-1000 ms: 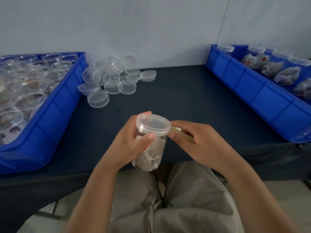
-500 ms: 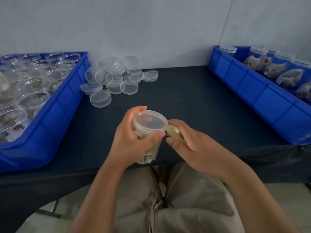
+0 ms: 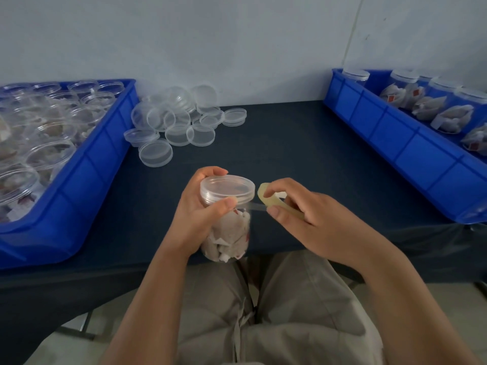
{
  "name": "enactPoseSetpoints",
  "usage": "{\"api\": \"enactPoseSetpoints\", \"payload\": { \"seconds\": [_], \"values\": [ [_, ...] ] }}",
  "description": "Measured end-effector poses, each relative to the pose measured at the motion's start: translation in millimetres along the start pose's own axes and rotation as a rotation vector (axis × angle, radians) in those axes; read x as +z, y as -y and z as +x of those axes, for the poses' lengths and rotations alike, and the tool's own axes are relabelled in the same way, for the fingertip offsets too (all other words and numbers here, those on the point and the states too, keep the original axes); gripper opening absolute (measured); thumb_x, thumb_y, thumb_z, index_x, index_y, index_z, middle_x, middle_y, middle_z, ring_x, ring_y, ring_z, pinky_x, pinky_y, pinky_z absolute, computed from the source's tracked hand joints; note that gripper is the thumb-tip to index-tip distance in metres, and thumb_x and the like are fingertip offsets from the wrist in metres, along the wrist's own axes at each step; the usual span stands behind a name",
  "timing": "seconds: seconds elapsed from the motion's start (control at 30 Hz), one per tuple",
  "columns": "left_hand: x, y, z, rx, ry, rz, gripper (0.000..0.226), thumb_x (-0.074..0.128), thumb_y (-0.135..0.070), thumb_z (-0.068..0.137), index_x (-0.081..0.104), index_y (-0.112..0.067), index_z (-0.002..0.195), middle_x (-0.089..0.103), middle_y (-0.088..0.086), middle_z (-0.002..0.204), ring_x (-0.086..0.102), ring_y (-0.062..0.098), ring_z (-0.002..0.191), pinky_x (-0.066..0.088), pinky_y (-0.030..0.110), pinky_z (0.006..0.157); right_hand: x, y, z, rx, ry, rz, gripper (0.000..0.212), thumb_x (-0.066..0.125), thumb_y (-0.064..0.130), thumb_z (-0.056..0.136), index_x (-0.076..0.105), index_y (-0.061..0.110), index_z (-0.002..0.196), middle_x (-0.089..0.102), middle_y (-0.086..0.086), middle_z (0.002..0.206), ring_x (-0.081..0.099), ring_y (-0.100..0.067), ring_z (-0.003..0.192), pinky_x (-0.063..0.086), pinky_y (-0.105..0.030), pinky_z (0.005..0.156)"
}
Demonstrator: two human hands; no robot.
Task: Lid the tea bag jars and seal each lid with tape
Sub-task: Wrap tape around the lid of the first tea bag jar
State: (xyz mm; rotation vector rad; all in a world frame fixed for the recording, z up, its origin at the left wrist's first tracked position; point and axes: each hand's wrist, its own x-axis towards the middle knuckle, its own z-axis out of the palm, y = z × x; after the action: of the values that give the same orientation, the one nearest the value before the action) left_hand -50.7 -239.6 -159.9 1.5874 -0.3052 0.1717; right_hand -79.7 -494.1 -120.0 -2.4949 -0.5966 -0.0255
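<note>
A plain pale wall (image 3: 237, 35), grey-white and matt, fills the upper part of the view and meets the back edge of the bench (image 3: 290, 143). Toward the right a thin dark line (image 3: 354, 32) runs down the wall at a slight slant; whether it is a seam or a cable cannot be told. The bench is covered by a dark navy cloth (image 3: 52, 299) that lies flat on top and hangs over the near edge in loose folds. Under it, at lower left, a grey metal bar (image 3: 76, 331) shows against a pale floor (image 3: 461, 306). The light is soft and even, casting only faint shadows.
</note>
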Motion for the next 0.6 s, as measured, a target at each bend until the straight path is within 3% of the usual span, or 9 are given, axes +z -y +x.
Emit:
{"api": "enactPoseSetpoints", "payload": {
  "seconds": [0.1,0.2,0.4,0.47,0.53,0.6],
  "values": [
    [-2.3,3.5,3.3,-0.048,0.073,-0.007,0.069,0.078,-0.045,0.075,0.058,-0.026,0.137,0.070,0.009,0.125,0.070,0.025,0.113,0.057,0.031,0.087,1.0,2.4,1.6,0.022,0.008,0.007,0.025,0.040,0.058,0.108,0.051,0.052,0.130,0.064,0.031,0.099,0.061,0.004,0.089,0.043,-0.021,0.065],
    [-3.2,3.1,5.2,-0.086,0.133,-0.006,0.069,0.078,-0.047,0.076,0.058,-0.022,0.138,0.071,0.008,0.125,0.070,0.024,0.114,0.057,0.032,0.090,2.7,7.6,2.9,0.022,-0.042,-0.043,0.027,0.040,0.058,0.107,0.055,0.051,0.128,0.066,0.029,0.105,0.061,0.005,0.095,0.051,-0.024,0.071],
    [-4.8,-5.5,8.1,-0.013,0.196,0.117,0.065,0.074,-0.046,0.083,0.060,-0.018,0.140,0.069,0.005,0.134,0.068,0.026,0.124,0.057,0.034,0.097,9.9,13.3,-0.3,0.028,-0.154,-0.116,0.026,0.039,0.058,0.108,0.056,0.046,0.125,0.069,0.019,0.093,0.064,-0.003,0.085,0.057,-0.035,0.069],
    [-6.4,-10.4,7.3,0.017,0.170,0.131,0.073,0.074,-0.043,0.085,0.054,-0.018,0.151,0.070,0.003,0.135,0.067,0.021,0.127,0.055,0.026,0.097,11.1,15.0,-0.3,0.033,-0.164,-0.116,0.030,0.037,0.059,0.108,0.057,0.045,0.125,0.069,0.015,0.089,0.064,-0.005,0.081,0.057,-0.037,0.067],
    [-7.4,-15.9,5.4,0.027,0.185,0.151,0.082,0.075,-0.042,0.085,0.044,-0.026,0.159,0.069,-0.003,0.138,0.066,0.016,0.129,0.053,0.021,0.098,12.7,17.2,-0.1,0.035,-0.183,-0.125,0.029,0.038,0.058,0.108,0.058,0.044,0.124,0.067,0.014,0.085,0.062,-0.006,0.077,0.055,-0.036,0.065],
    [-1.4,-21.2,1.4,0.033,0.163,0.218,0.087,0.083,-0.051,0.077,0.046,-0.039,0.155,0.067,-0.012,0.137,0.065,0.011,0.127,0.054,0.022,0.097,14.4,19.7,0.6,0.035,-0.201,-0.125,0.026,0.041,0.055,0.108,0.059,0.044,0.123,0.066,0.015,0.084,0.062,-0.006,0.077,0.054,-0.034,0.064]
  ]
}}
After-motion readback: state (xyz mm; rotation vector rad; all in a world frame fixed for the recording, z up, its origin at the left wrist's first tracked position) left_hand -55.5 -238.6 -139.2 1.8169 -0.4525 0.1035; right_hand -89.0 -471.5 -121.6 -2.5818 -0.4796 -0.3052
